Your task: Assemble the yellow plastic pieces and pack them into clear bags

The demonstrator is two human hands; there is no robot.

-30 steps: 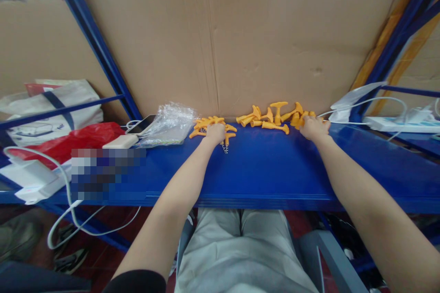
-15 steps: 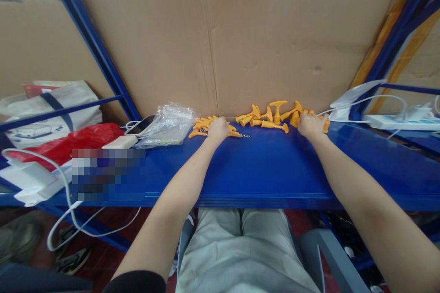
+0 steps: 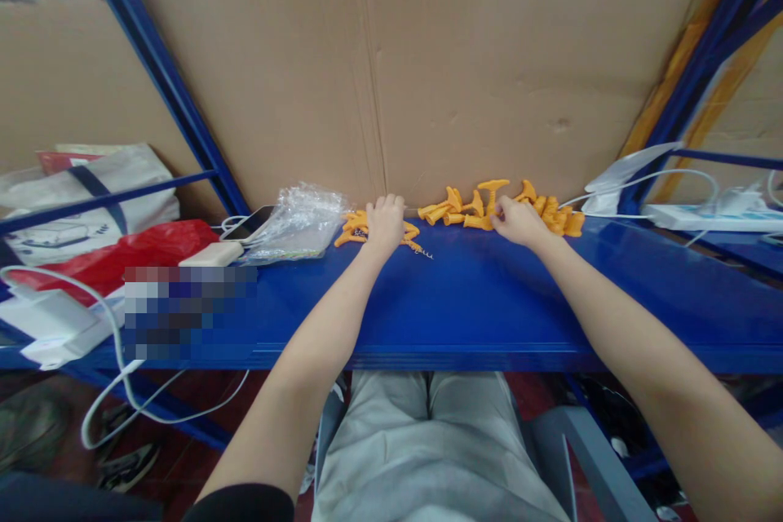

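Observation:
Several orange T-shaped plastic pieces [image 3: 465, 208] lie in a row along the back of the blue shelf [image 3: 465, 302], against the cardboard wall. My left hand [image 3: 385, 224] rests, fingers curled, on a small pile of orange pieces with metal spirals [image 3: 358, 230]; a metal spiral [image 3: 424, 251] pokes out to its right. My right hand [image 3: 517, 220] pinches at an orange piece in the middle of the row, beside an upright T-shaped one [image 3: 493, 192]. More orange pieces [image 3: 559, 216] lie just right of that hand.
A crumpled clear plastic bag [image 3: 303, 220], a phone [image 3: 254, 222] and a white charger [image 3: 211, 253] lie left of the pile. A red bag [image 3: 116, 249], a white power adapter with cable [image 3: 55, 326] and a tote bag [image 3: 91, 196] sit far left. A power strip [image 3: 713, 218] is at right.
My right hand has slid left from the right end of the orange row to its middle. My left hand moved slightly back onto its pile.

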